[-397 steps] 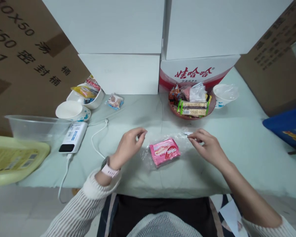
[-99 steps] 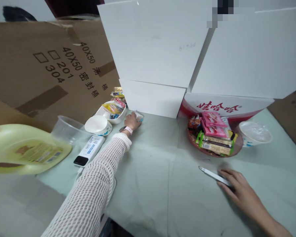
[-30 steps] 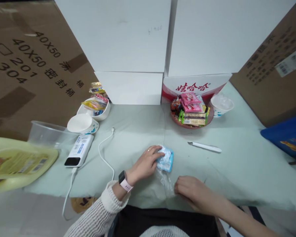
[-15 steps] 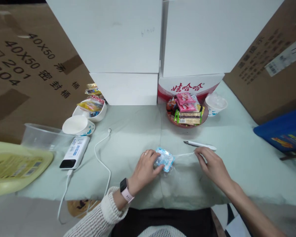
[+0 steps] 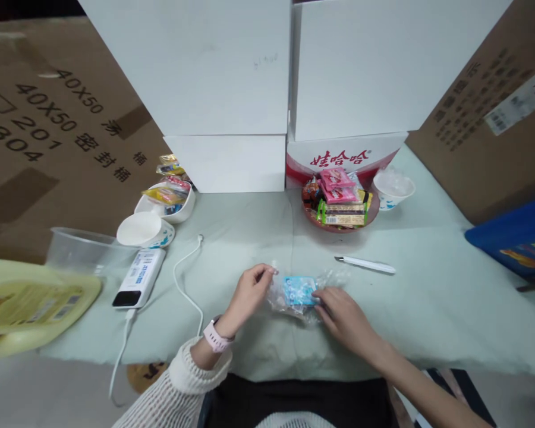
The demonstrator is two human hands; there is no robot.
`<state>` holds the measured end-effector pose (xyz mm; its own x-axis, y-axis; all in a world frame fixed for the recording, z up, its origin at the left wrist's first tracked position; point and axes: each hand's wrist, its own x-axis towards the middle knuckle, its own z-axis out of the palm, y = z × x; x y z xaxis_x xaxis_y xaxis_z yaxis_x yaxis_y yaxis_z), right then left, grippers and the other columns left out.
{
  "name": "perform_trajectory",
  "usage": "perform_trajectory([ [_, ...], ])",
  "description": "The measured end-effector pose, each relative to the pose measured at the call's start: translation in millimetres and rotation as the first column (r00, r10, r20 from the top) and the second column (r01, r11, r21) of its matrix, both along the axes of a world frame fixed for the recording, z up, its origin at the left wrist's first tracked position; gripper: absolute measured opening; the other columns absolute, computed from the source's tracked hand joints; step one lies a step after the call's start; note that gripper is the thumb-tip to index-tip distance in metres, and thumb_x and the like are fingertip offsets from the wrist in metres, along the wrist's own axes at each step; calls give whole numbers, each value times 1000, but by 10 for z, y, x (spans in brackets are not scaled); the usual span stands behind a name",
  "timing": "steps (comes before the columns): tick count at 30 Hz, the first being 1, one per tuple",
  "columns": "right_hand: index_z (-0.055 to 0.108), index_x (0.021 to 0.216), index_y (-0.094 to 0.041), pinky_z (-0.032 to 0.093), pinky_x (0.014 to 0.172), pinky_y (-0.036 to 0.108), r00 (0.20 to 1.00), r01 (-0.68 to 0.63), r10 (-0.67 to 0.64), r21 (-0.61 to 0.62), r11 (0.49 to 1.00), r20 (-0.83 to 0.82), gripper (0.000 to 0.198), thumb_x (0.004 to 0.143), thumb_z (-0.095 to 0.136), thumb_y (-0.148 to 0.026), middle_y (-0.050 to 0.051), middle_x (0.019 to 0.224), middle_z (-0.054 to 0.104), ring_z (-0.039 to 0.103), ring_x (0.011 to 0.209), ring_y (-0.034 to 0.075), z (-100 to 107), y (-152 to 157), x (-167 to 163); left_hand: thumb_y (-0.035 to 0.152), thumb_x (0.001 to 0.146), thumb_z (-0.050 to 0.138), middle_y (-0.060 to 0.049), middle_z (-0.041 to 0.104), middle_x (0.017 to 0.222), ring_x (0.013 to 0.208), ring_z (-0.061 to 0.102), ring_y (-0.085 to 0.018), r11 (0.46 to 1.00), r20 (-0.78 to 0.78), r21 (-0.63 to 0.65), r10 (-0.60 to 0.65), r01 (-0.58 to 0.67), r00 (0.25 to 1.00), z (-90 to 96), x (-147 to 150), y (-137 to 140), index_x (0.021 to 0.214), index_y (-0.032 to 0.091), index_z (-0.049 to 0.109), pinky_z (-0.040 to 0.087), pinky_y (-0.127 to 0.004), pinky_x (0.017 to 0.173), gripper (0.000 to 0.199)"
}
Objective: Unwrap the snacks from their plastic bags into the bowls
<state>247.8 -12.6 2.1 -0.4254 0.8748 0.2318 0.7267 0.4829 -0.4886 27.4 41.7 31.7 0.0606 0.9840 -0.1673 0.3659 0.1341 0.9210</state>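
A small light-blue packet (image 5: 295, 290) lies at the front of the table, with crinkled clear plastic wrap (image 5: 279, 302) around it. My left hand (image 5: 251, 292) is closed in a pinch on the wrap's upper left edge, beside the packet. At the packet's right end, my right hand (image 5: 343, 310) has its thumb and fingers closed on the packet and the film there. Exactly how the fingertips grip is partly hidden. A white pen-style cutter (image 5: 366, 264) with a dark tip rests behind and to the right of my right hand.
A bowl of wrapped snacks (image 5: 371, 215) and a paper cup (image 5: 395, 189) stand at back right. On the left are a power bank (image 5: 139, 278) with a white cable (image 5: 185, 290), a white bowl (image 5: 145, 230), a snack container (image 5: 188, 207) and a yellow bottle (image 5: 40, 303). White boxes (image 5: 232, 163) line the back.
My right hand has let go of the stretched film strip and moved left onto the packet. My left hand has shifted off the packet to the wrap's left edge. The wrap is now spread out.
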Motion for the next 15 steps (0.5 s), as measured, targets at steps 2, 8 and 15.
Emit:
perform_trajectory([
  [2,56,90,-18,47,65,33,998,-61,62,53,997,-21,15,86,43,-12,7,79,61,56,74,20,-5,19,64,43,74,48,2,51,52,48,49,-13,998,-37,17,59,-58,998,-102,-144,-4,71,14,62,40,-24,49,32],
  [8,55,89,-17,46,69,30,964,-237,248,110,965,-97,20,84,39,-6,9,89,59,53,80,18,135,-163,100,23,76,50,-8,61,91,91,57,-21,928,-184,367,140,-64,973,-24,-394,-215,91,17,61,46,-36,80,20],
  [15,56,88,-17,48,73,34,884,-444,430,-42,895,-184,19,78,42,-11,8,84,61,55,83,20,148,-327,-10,6,77,41,-11,64,105,100,58,-21,456,-557,387,-577,802,597,241,111,-633,110,15,53,47,-36,89,36],
])
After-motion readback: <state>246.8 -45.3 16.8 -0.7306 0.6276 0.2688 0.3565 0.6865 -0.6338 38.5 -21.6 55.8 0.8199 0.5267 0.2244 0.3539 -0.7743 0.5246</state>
